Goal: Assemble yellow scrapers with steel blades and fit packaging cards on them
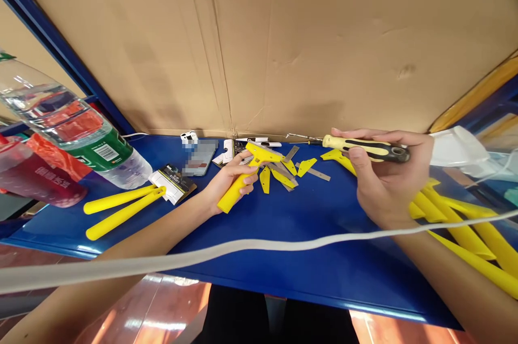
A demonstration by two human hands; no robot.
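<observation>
My left hand (230, 185) is wrapped round the handle of a yellow scraper (233, 195), whose wide head points up and to the right. In my right hand (384, 182) is a yellow-and-black screwdriver (360, 149). Its shaft points left, above and to the right of the scraper head, apart from it. Small yellow plates (306, 166) and flat metal blades (319, 173) lie loosely beside and under the scraper head. Several yellow scraper handles (465, 231) are heaped on the right, partly hidden behind my right hand and forearm.
Left on the blue table (299, 258) lie two yellow handles (121, 220) near a packaging card (174, 185), a phone (202, 158), a water bottle (97, 144) and a red cup (48, 177). A white cord (259, 246) crosses in front. Cardboard (303, 47) stands behind.
</observation>
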